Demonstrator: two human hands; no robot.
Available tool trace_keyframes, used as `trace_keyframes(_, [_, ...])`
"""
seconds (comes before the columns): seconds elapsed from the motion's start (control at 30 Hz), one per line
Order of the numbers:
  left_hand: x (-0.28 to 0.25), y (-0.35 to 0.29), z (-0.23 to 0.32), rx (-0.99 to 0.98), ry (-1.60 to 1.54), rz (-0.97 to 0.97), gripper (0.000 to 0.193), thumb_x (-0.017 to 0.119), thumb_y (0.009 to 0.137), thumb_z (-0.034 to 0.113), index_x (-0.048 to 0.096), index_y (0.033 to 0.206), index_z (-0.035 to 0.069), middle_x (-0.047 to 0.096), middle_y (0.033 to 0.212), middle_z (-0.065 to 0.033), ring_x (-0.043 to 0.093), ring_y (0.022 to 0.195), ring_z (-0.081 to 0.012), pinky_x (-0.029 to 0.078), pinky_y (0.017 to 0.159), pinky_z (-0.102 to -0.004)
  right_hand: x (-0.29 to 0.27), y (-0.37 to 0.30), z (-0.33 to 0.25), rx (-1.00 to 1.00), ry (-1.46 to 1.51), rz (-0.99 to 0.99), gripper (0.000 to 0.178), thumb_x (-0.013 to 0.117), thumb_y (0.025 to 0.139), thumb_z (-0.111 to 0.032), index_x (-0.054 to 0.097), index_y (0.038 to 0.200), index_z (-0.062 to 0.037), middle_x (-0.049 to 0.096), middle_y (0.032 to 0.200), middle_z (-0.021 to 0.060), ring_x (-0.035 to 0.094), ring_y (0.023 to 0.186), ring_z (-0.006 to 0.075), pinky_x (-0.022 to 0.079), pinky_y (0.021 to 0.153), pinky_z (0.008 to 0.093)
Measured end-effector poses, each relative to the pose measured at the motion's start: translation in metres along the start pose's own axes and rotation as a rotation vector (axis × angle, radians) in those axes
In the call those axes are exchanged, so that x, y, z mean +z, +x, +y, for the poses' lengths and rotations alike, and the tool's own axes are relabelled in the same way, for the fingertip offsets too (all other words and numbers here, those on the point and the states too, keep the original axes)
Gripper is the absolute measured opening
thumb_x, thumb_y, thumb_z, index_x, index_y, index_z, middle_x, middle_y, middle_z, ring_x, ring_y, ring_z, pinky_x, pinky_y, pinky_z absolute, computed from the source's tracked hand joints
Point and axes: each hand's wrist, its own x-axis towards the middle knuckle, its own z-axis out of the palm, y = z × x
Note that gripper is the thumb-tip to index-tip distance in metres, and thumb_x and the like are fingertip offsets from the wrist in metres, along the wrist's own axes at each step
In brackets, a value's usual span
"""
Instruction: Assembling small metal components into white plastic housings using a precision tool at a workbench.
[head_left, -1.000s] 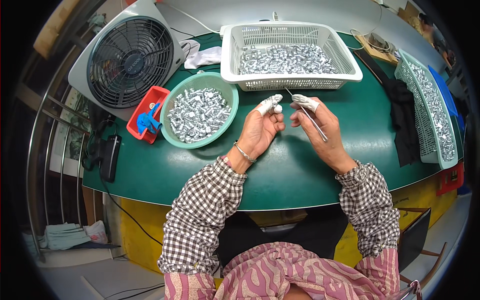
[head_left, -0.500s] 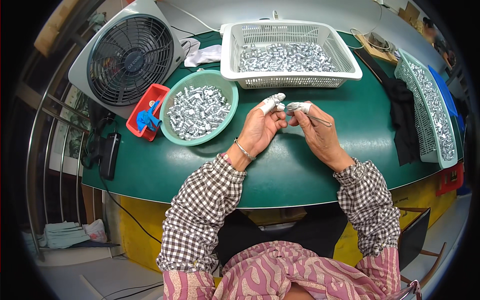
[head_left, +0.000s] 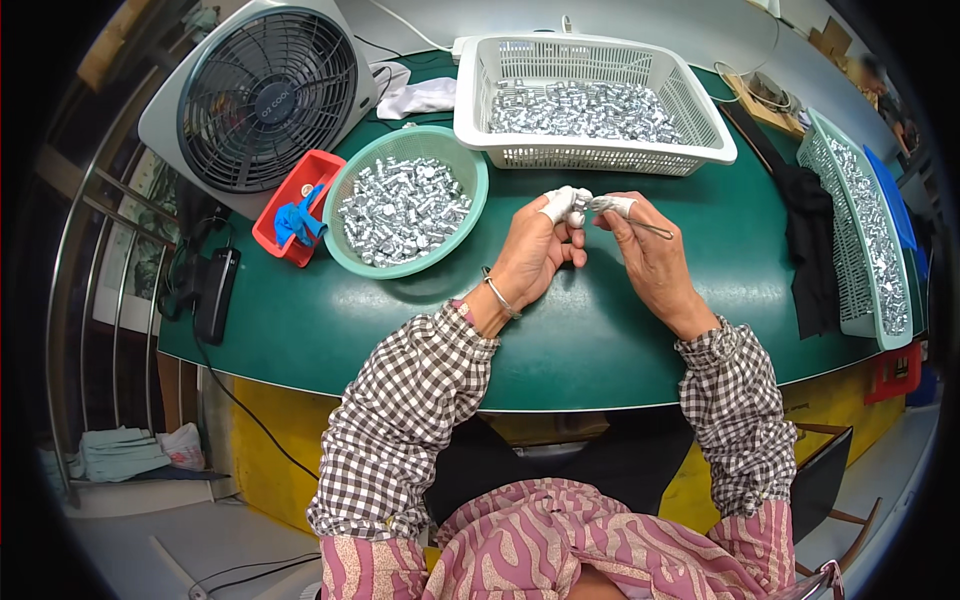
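Observation:
Over the green table, both my hands meet at chest height in front of me. My left hand (head_left: 535,255) pinches a small silvery metal part (head_left: 579,208) between thumb and fingers, the fingertips wrapped in white. White covering also shows on a finger of my right hand (head_left: 655,265), which grips a thin metal tool (head_left: 655,231). Its slim shaft sticks out to the right, while the working end lies at the metal part, partly hidden by fingers. Left of my hands, a round green basket (head_left: 470,172) holds many similar silvery parts.
Beyond my hands stands a white rectangular basket (head_left: 600,159) of metal parts; another green basket (head_left: 850,255) is at the right edge. A black cloth (head_left: 808,240) lies beside it. At left are a red tray (head_left: 268,222) with a blue glove (head_left: 298,218) and a fan (head_left: 270,105).
The whole view has shifted slightly. My hands have turned a little, and the metal part at my left fingertips shows more. Both grips are kept.

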Motion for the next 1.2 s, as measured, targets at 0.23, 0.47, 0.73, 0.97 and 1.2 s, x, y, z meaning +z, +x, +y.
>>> trace_keyframes(0.23, [-0.002,0.003,-0.005,-0.008,0.001,-0.019,0.016,0.047,0.090,0.017,0.050,0.098,0.003,0.048,0.076,-0.0017,0.049,0.061,-0.0105,0.044,0.048,-0.0257,0.000,0.000,0.010,-0.038,0.077,-0.001,0.016,0.048,0.090,-0.007,0.058,0.095,0.0033,0.059,0.085,0.0096,0.058,0.074,0.0153,0.045,0.062,0.0250])
trace_keyframes(0.47, [-0.001,0.001,-0.007,-0.020,-0.021,-0.012,0.016,0.047,0.091,0.017,0.050,0.097,0.003,0.048,0.076,-0.0020,0.048,0.062,-0.0106,0.043,0.048,-0.0257,-0.005,0.002,0.010,-0.044,0.029,-0.010,0.017,0.048,0.089,-0.008,0.059,0.091,0.0042,0.061,0.082,0.0097,0.059,0.071,0.0171,0.045,0.062,0.0274])
trace_keyframes(0.73, [0.003,-0.003,-0.008,-0.027,0.022,-0.015,0.015,0.046,0.092,0.017,0.049,0.097,0.004,0.048,0.076,-0.0021,0.048,0.062,-0.0101,0.042,0.048,-0.0250,-0.008,0.003,0.012,0.033,0.109,-0.018,0.018,0.048,0.090,-0.009,0.059,0.090,0.0050,0.061,0.079,0.0103,0.059,0.070,0.0167,0.045,0.062,0.0276])
trace_keyframes(0.97, [0.003,-0.004,-0.004,-0.038,0.074,-0.034,0.016,0.045,0.092,0.018,0.049,0.098,0.003,0.048,0.076,-0.0021,0.048,0.063,-0.0104,0.042,0.049,-0.0254,-0.009,0.005,0.014,0.020,0.109,-0.023,0.025,0.045,0.092,-0.014,0.059,0.088,0.0062,0.061,0.079,0.0086,0.059,0.071,0.0147,0.046,0.064,0.0258])
trace_keyframes(1.2, [-0.006,0.001,0.000,0.045,0.071,0.053,0.019,0.045,0.092,0.019,0.049,0.103,0.003,0.049,0.078,-0.0022,0.049,0.064,-0.0117,0.043,0.051,-0.0263,-0.009,0.006,0.011,0.244,0.362,0.074,0.028,0.045,0.093,-0.017,0.060,0.086,0.0067,0.060,0.077,0.0069,0.059,0.069,0.0130,0.047,0.064,0.0245])
